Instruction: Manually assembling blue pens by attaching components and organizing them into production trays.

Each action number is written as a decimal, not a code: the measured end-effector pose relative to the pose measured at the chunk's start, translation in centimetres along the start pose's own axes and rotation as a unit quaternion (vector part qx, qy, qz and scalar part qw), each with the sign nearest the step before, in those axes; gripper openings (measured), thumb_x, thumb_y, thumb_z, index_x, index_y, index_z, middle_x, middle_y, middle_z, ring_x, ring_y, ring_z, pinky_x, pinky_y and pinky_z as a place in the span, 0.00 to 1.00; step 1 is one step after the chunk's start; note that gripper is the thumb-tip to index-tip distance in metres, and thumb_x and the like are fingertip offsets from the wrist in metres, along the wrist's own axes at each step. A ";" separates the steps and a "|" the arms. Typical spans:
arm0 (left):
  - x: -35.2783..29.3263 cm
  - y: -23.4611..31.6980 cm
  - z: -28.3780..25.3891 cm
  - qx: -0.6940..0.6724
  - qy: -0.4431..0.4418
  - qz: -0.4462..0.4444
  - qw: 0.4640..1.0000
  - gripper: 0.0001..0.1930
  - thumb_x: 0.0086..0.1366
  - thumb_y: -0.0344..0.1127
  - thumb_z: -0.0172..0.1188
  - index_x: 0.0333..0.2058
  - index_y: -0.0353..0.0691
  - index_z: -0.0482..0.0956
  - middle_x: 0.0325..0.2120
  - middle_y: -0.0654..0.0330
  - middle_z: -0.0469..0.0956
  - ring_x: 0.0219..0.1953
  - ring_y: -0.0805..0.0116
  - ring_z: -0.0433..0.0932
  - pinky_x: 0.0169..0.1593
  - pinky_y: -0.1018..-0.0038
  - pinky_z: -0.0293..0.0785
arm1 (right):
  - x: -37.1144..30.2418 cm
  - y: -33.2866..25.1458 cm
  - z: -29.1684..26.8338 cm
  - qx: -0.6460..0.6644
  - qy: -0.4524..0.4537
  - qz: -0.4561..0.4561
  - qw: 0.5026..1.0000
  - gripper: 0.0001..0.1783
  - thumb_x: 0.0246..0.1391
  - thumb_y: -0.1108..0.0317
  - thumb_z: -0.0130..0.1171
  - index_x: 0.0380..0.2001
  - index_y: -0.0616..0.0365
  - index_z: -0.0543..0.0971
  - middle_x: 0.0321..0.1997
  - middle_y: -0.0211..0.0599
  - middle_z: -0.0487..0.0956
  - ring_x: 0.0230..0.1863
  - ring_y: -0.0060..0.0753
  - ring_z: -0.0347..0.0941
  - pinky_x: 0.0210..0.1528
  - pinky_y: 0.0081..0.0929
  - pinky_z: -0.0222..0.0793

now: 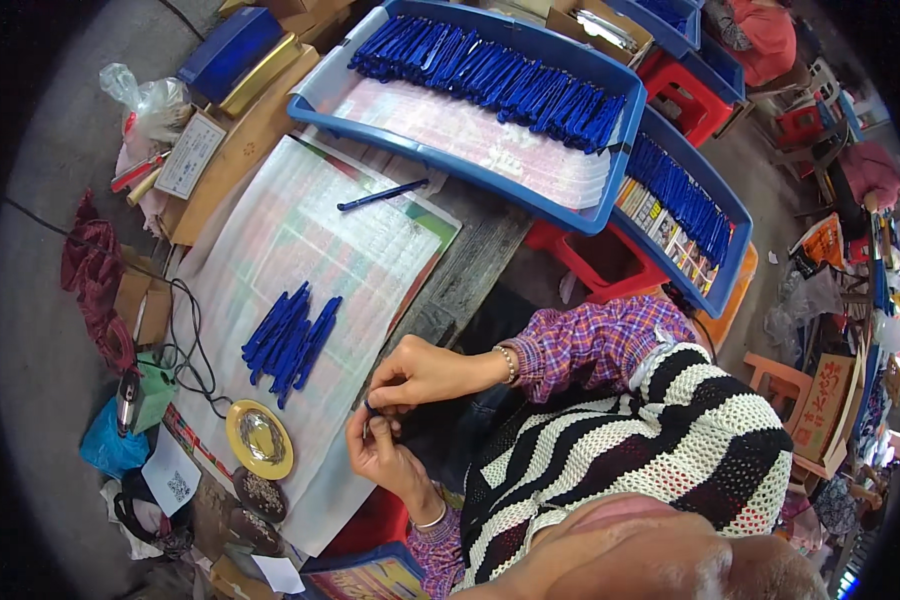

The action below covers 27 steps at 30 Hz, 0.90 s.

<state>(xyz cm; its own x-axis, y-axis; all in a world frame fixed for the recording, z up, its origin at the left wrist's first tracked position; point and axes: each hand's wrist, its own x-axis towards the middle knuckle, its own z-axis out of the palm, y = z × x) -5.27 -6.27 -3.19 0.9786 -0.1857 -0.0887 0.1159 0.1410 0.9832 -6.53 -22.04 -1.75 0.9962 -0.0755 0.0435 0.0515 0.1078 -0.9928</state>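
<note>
Head view:
1. Right hand [425,372], with a beaded bracelet at its wrist, and left hand [390,462], with a silvery bangle, are together at the table edge, fingertips pinched on a small dark blue piece [371,407]; its shape is mostly hidden.
2. If either pinch loosened, the piece could fall past the edge.
3. Slim blue plastic sticks [290,340] lie loosely heaped on the white foam sheet [270,230]; a passing hand could scatter them.
4. Nearby, a round yellow dish [235,445] holds thin silvery bits, which a knock could spill.
</note>
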 end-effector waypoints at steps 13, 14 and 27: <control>0.2 0.0 0.1 -0.012 0.006 0.005 1.000 0.06 0.61 0.22 0.54 0.38 0.31 0.75 0.27 0.62 0.71 0.24 0.76 0.67 0.27 0.83 0.63 | 0.4 0.3 -0.1 -0.042 -0.026 -0.037 0.998 0.11 0.46 0.68 0.59 0.27 0.68 0.79 0.19 0.45 0.78 0.21 0.30 0.77 0.25 0.24 0.70; 0.1 0.1 0.1 -0.008 0.005 0.008 1.000 0.06 0.61 0.23 0.54 0.38 0.31 0.75 0.27 0.62 0.72 0.24 0.76 0.67 0.27 0.83 0.63 | 0.4 0.3 0.0 -0.043 -0.027 -0.038 0.998 0.11 0.46 0.68 0.59 0.27 0.68 0.79 0.19 0.45 0.78 0.21 0.30 0.77 0.25 0.24 0.70; 0.1 -0.4 -0.2 -0.004 -0.002 0.006 1.000 0.06 0.61 0.23 0.54 0.37 0.31 0.76 0.31 0.62 0.72 0.24 0.77 0.67 0.27 0.83 0.62 | 0.2 0.8 0.0 -0.087 -0.007 -0.088 0.992 0.12 0.42 0.67 0.61 0.27 0.68 0.79 0.22 0.49 0.78 0.22 0.36 0.77 0.25 0.26 0.70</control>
<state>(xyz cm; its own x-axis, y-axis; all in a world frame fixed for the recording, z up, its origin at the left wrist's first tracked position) -5.15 -6.19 -3.63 0.9794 -0.1870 -0.0767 0.1057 0.1508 0.9829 -6.26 -21.93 -2.57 0.9736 -0.0648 0.2190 0.2138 -0.0787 -0.9737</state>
